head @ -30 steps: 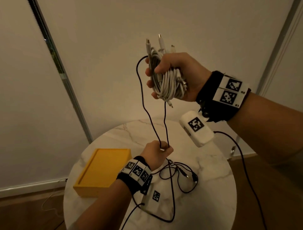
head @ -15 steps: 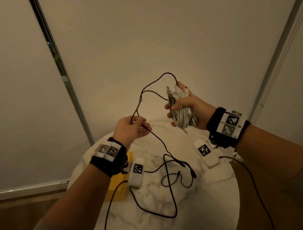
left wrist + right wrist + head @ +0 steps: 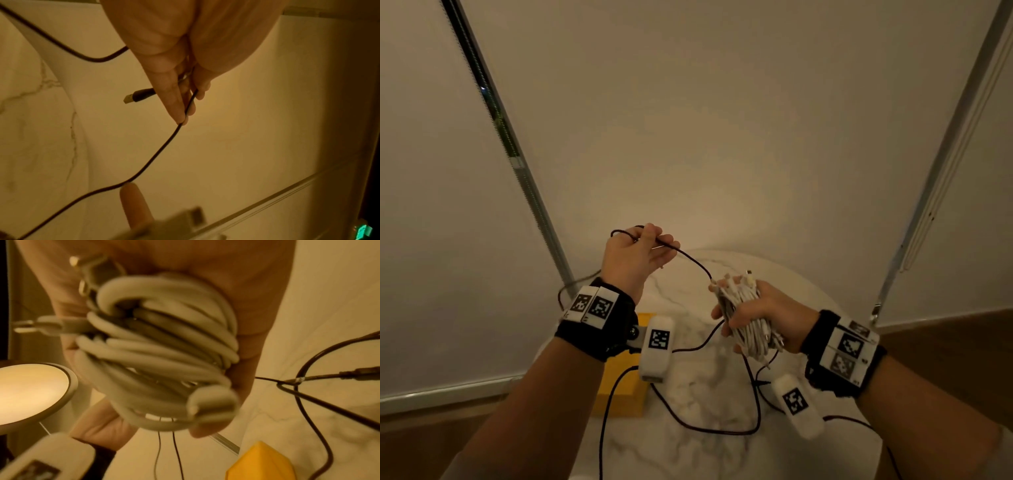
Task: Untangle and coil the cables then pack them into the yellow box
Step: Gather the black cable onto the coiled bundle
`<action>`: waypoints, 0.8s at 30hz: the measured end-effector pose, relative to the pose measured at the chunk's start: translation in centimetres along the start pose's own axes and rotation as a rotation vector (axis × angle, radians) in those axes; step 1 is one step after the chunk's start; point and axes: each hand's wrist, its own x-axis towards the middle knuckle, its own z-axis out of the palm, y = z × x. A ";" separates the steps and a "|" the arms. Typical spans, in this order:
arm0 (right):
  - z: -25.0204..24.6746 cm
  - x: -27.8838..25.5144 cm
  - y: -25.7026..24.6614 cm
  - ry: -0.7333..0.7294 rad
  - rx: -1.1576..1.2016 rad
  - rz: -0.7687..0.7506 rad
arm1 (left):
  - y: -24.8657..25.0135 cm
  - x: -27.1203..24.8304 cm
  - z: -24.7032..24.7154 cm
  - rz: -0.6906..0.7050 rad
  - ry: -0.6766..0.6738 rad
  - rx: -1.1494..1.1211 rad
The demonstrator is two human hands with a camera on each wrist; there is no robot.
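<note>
Below our hands we see the round white marble-patterned table (image 3: 698, 442), with pale roller blinds (image 3: 688, 120) hanging behind it. On the table's left side sits the yellow rectangular box (image 3: 619, 387), partly hidden by our left forearm; its corner also shows in the right wrist view (image 3: 261, 464).

Our right hand (image 3: 767, 318) is held above the table, fingers wrapped tightly around the coiled bundle of white cables (image 3: 746, 318), whose plugs stick out of the top of the fist. The right wrist view shows the same bundle (image 3: 160, 345) filling the palm, loops stacked thickly with several connectors poking out.

Our left hand (image 3: 633, 260) is raised higher and to the left, pinching the thin black cable (image 3: 695, 263) between thumb and fingers. From this pinch the black cable sags across to the top of the white bundle, while more of it lies in loose loops on the table under our right hand. In the left wrist view the black cable (image 3: 164, 146) runs out from between the fingertips (image 3: 176, 110), and its black USB plug (image 3: 137, 96) juts out just beside them.
</note>
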 end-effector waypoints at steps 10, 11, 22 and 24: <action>0.6 2.1 4.6 0.139 -0.045 0.036 | 2.4 -0.6 0.6 0.054 -0.052 -0.052; 0.4 2.3 5.1 0.159 -0.058 0.048 | 2.8 -0.5 0.4 0.065 -0.043 -0.062; -3.0 3.2 9.6 0.420 -0.094 0.104 | 4.4 0.6 -3.3 0.188 0.122 -0.121; -3.4 3.0 9.7 0.440 -0.075 0.126 | 4.5 0.7 -3.8 0.203 0.153 -0.136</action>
